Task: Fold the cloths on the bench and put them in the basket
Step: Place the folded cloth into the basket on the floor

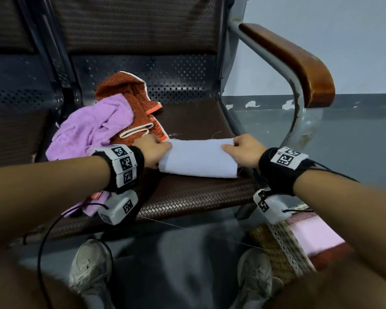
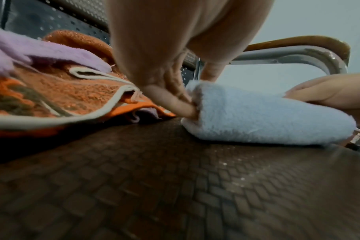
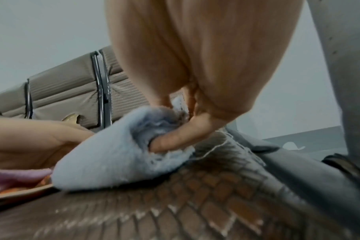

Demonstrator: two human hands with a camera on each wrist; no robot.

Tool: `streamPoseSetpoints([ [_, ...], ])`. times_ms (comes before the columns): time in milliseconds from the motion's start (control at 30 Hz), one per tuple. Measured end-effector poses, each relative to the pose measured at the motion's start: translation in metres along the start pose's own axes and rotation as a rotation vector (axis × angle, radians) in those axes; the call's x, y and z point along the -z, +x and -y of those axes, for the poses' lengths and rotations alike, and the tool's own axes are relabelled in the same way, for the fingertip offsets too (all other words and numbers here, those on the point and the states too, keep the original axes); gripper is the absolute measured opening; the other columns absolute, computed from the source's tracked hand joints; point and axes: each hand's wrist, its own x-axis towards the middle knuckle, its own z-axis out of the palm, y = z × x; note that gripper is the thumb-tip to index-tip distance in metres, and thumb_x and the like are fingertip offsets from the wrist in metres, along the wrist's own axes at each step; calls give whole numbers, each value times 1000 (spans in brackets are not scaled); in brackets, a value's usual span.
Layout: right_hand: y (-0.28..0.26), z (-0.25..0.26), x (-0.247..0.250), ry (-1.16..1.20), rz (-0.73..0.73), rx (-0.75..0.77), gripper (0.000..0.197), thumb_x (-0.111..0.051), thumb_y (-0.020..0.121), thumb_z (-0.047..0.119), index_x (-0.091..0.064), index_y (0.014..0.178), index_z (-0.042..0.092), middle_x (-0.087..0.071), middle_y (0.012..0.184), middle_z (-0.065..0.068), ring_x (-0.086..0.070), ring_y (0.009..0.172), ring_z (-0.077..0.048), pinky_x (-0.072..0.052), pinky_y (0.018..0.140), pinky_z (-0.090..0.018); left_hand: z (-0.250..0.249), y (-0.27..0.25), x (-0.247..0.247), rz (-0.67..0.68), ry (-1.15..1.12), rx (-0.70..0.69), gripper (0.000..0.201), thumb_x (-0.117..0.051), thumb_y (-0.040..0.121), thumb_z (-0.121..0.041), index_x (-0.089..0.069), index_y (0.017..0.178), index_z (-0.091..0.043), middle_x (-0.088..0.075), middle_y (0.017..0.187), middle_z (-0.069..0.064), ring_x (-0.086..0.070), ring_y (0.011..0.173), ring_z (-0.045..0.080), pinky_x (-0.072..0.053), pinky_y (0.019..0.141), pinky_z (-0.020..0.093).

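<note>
Both shoes show below me; beyond them my left hand pinches the folded pale-blue cloth at its 9 o'clock end, my right hand at 3 o'clock. It lies between them on the bench seat. Purple cloth and orange cloth sit crumpled at 10 o'clock, the basket at 5 o'clock.

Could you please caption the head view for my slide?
Both hands, left hand and right hand, pinch the folded white cloth on the bench.
</note>
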Motion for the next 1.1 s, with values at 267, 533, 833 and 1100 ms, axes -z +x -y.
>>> streamPoseSetpoints([
  [267, 8, 7, 3, -232, -9, -51, 17, -60, 86, 27, -64, 77, 14, -66, 80, -7, -63, 80, -26, -50, 63, -29, -14, -6, -13, 214, -253, 221, 58, -78, 80, -35, -54, 128, -13, -63, 122, 5, -64, 103, 22, -57, 74, 33],
  [533, -35, 26, 48, 271, 153, 265, 79, -77, 73, 38, -46, 145, 25, -59, 136, 4, -57, 124, -12, -46, 108, -37, -93, -49, -14, 243, -353, -373, 35, -83, 63, -12, -64, 92, -18, -68, 95, 11, -65, 93, 25, -53, 86, 42],
  [833, -109, -50, 129, 715, -246, 145, 28, -71, 92, 29, -72, 104, 5, -78, 102, -8, -75, 95, -23, -61, 81, -38, -180, -97, -97, 424, -502, -440, 63, -83, 77, -23, -51, 131, -21, -66, 115, 5, -69, 93, 19, -56, 74, 34],
  [1100, -216, -223, 128, 1088, -700, -371, 21, -65, 88, 31, -67, 100, 14, -77, 88, 1, -74, 80, -19, -57, 69, -31, -180, -161, -300, 1020, -77, -346, 31, -67, 92, -14, -63, 122, -7, -71, 115, 8, -69, 89, 19, -53, 84, 37],
])
